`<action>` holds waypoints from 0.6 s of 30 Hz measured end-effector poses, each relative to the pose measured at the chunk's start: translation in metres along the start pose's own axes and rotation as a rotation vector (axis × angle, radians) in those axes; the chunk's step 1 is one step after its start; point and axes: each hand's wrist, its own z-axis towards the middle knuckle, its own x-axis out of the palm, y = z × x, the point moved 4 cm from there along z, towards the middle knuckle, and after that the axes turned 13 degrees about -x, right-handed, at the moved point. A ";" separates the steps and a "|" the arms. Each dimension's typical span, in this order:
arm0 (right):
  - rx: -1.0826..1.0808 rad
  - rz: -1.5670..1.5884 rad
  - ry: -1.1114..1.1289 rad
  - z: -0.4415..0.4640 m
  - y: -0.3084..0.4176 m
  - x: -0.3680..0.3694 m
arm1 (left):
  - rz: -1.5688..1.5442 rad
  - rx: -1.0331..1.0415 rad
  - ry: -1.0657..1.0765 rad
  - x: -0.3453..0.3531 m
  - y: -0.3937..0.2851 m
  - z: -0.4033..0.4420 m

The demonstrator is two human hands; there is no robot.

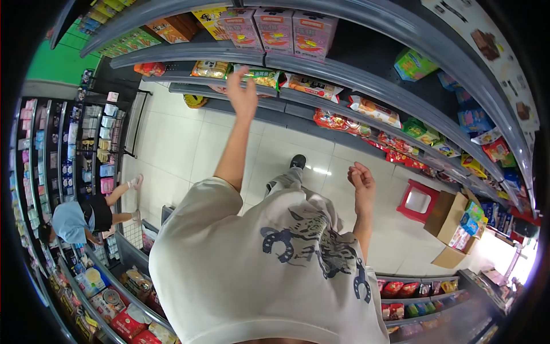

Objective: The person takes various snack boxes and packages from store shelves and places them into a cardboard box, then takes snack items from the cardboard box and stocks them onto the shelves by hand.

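Note:
My left hand (242, 97) reaches up to the lower shelf, its fingers apart and nothing seen between them. Its fingertips are at the left end of a green snack packet (262, 77); whether they touch it I cannot tell. Left of that hand lies a yellow and brown packet (211, 69), and to the right is a white and red packet (312, 87). My right hand (362, 182) hangs over the floor at my side, fingers curled in, with nothing visible in it.
Pink boxes (311, 34) stand on the shelf above. A red stool (417, 200) and an open cardboard box (450, 223) with packs sit on the floor at right. Another person in a blue top (70, 222) is by the racks at left. More shelves (424, 281) stand behind me.

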 end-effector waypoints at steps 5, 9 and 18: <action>-0.031 0.058 -0.060 -0.051 -0.001 -0.066 | 0.010 -0.209 0.693 0.085 0.016 -0.189; -0.089 0.040 -0.154 -0.120 -0.005 -0.146 | 0.402 -0.072 1.501 0.117 -0.027 -0.355; -0.057 0.250 -0.850 -0.361 -0.071 -0.332 | 0.645 0.107 1.890 0.173 -0.056 -0.571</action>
